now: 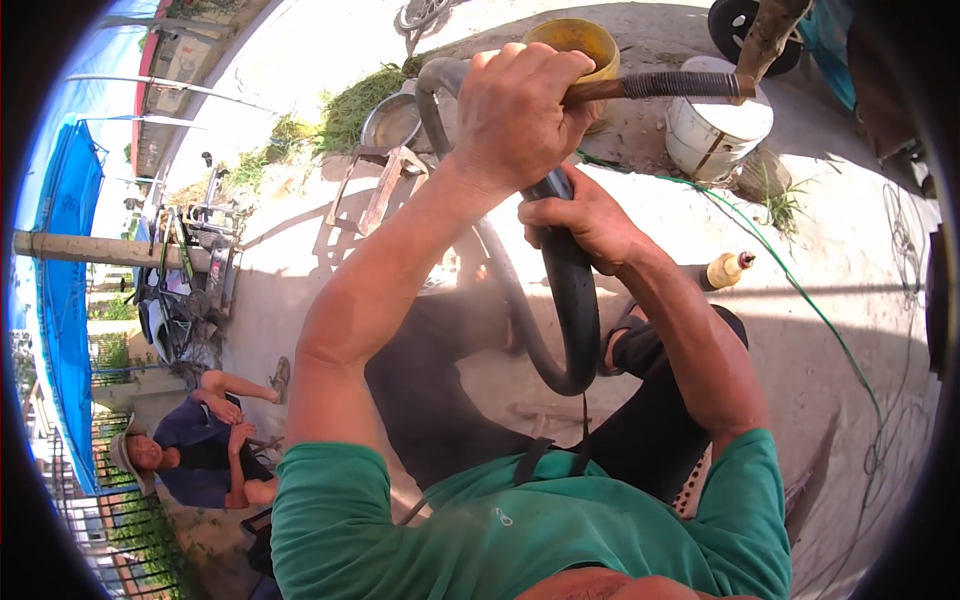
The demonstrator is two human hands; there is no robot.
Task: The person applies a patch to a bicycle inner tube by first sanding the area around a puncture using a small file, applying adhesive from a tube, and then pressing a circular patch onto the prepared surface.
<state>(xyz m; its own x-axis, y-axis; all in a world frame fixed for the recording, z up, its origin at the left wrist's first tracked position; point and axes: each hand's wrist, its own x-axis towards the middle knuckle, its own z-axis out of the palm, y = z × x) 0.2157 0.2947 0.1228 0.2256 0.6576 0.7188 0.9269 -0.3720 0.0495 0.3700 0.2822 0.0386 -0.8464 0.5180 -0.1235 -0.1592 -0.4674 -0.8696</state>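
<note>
A black rubber inner tube hangs in a long loop in front of my body. My left hand is closed at the top of the loop, where the tube reaches it. From under its fingers a brown rod with a dark ribbed section runs right to a rough wooden post. Whether the left hand also grips the rod is hidden by its fingers. Just below, my right hand wraps round the tube, its thumb across the front.
Behind my hands stand a yellow bucket, a white bucket and a small wooden stool. A pale bottle and a green cord lie on the right. Someone in a hat sits at left, near a blue tarp.
</note>
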